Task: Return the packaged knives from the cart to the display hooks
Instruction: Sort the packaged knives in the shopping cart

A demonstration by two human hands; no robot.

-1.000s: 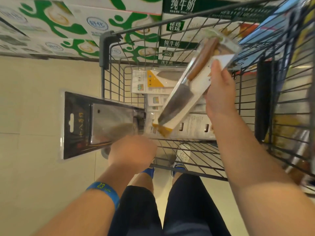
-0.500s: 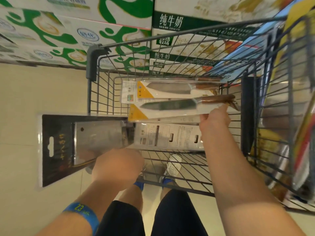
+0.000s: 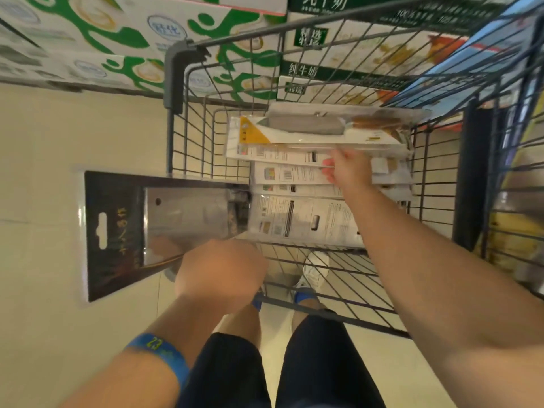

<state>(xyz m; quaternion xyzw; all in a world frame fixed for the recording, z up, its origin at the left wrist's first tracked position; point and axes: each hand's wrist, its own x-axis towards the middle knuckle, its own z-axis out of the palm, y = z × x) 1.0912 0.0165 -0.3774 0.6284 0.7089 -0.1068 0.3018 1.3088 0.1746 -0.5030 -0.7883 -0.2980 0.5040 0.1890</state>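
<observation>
My left hand grips the handle end of a black packaged cleaver, held flat just outside the cart's left wall. My right hand reaches into the wire cart. Its thumb and curled fingers pinch the near edge of a white-and-yellow knife pack with a wooden-handled knife, which lies on top at the far end. Under and in front of it lie several more white knife packs, backs up. No display hooks are in view.
Stacked milk cartons with green print stand just beyond the cart. Shelving with yellow and blue goods runs along the right side. Beige tiled floor lies to the left. My legs and shoes show below the cart's near end.
My right hand lowered the wooden-handled knife pack from a raised, tilted hold onto the stack at the cart's far end. The left hand kept the cleaver pack beside the cart.
</observation>
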